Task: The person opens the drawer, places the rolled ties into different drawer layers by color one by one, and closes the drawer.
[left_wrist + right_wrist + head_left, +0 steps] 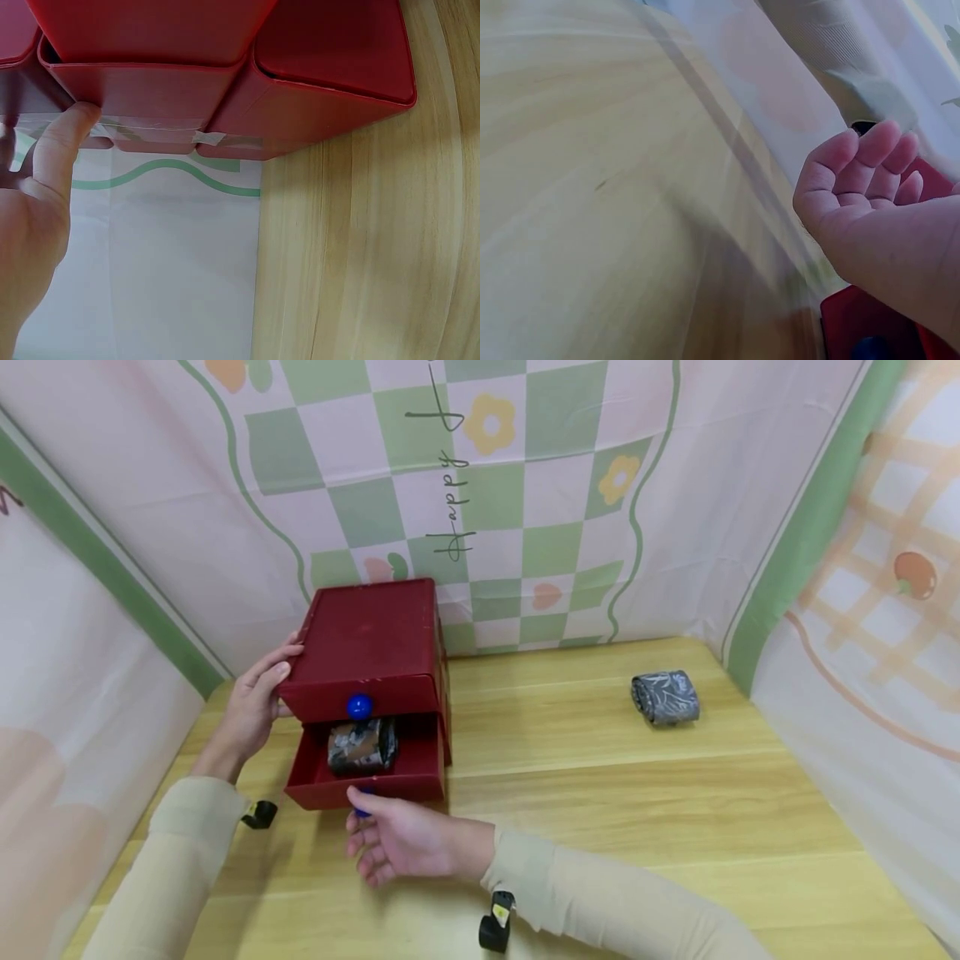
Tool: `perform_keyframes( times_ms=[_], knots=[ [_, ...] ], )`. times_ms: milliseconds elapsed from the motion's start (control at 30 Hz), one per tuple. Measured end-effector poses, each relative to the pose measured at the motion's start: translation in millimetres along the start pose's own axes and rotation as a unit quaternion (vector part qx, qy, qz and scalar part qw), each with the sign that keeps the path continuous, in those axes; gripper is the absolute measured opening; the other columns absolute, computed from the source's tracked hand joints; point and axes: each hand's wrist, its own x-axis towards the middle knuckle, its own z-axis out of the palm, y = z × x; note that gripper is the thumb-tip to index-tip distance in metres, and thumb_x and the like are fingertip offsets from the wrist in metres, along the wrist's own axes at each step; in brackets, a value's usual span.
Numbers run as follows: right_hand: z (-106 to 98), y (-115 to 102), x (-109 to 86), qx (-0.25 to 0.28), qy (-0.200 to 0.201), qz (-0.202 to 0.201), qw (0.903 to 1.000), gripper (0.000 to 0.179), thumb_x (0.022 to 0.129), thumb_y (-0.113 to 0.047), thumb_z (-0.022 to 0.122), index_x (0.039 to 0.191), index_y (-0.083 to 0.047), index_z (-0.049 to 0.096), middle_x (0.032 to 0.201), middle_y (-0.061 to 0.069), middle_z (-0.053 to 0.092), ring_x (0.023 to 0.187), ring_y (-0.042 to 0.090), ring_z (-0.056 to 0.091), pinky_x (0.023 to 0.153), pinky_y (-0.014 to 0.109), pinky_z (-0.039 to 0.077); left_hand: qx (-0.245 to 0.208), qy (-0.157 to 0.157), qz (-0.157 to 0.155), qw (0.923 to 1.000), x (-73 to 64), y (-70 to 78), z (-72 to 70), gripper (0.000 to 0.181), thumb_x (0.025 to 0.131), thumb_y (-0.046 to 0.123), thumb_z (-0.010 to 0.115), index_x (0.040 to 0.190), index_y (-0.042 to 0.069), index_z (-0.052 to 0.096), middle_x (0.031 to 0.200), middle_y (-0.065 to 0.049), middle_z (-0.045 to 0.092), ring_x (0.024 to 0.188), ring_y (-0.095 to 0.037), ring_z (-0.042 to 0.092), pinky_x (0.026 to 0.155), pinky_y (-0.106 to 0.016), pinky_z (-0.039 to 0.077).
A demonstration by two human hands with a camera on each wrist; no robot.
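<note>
A glossy dark red drawer box stands against the backdrop at the left of the table. Its lower drawer is pulled out and contains a rolled, dark patterned bundle; the upper drawer, with a blue knob, is in. My right hand pinches the lower drawer's blue knob between thumb and index finger, the other fingers loosely curled below. My left hand rests against the box's left side, its fingers near the top edge. In the left wrist view its thumb touches the red side.
A rolled grey patterned bundle lies on the right side of the wooden table. Printed cloth hangs behind and on both sides. Clear tape runs along the box's side. Each wrist wears a small black camera.
</note>
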Motion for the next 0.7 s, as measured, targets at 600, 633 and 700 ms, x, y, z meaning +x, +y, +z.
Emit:
perform_keyframes(
  times_ms=[600,633,700],
  knots=[
    [-6,-12,8.6,-0.05,0.074,-0.029,0.9955,0.045,0.102,-0.06,0.045,0.098,-0.016,0.051,0.081,-0.001,0.056,0.066,0.016,0.056,0.067,0.033,0.052,-0.009,-0.003,0.008,0.9999,0.6,-1.9,-0.1,0.033,0.109,0.017,0.047,0.138,0.013,0.063,0.168,-0.005,0.023,0.121,-0.013,0.059,0.065,-0.027,0.06],
    [-6,-13,8.9,-0.052,0.076,-0.03,0.9953,0.045,0.102,-0.06,0.045,0.097,-0.016,0.052,0.081,-0.001,0.056,0.066,0.016,0.056,0.067,0.033,0.052,-0.009,-0.003,0.008,0.9999,0.6,-1.9,0.0,0.033,0.109,0.017,0.047,0.138,0.013,0.063,0.168,-0.005,0.023,0.121,-0.013,0.059,0.065,-0.027,0.06],
    [-8,-14,9.8,-0.058,0.079,-0.032,0.9947,0.046,0.102,-0.061,0.046,0.097,-0.016,0.052,0.082,-0.001,0.056,0.066,0.016,0.056,0.067,0.033,0.052,-0.008,-0.003,0.006,0.9999,0.8,-1.7,0.1,0.033,0.109,0.018,0.047,0.138,0.014,0.063,0.168,-0.004,0.023,0.121,-0.013,0.059,0.065,-0.027,0.06]
  ],
)
